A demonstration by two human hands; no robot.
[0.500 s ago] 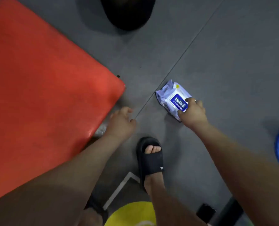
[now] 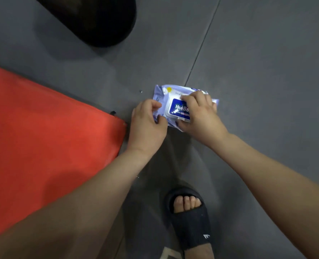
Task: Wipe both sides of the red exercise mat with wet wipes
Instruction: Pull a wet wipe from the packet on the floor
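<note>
Floor: grey floor tiles (image 2: 257, 53) with a seam running up and away; a black rounded object (image 2: 99, 19) lies at the top, and a foot in a black slipper (image 2: 190, 225) stands at the bottom
Mat: the red exercise mat (image 2: 43, 137) lies flat at the left, its near corner just beside the left wrist; neither hand touches it
Wipes: the pale lilac pack of wet wipes (image 2: 166, 94), with a blue-labelled lid (image 2: 177, 109), rests on the floor to the right of the mat's corner and apart from it
Left hand: the left hand (image 2: 147, 126) pinches the pack's left end, fingers curled above and thumb below
Right hand: the right hand (image 2: 199, 116) curls over the lid, fingertips at its far edge and thumb at the near edge; whether the lid is raised is hard to tell, since the hand covers it
Progress: very early, by my reading; no wipe is out and no wet streak shows on the mat
Left to do: open the lid, draw a wipe, wipe the upper face, turn the mat over, wipe the other face
</note>
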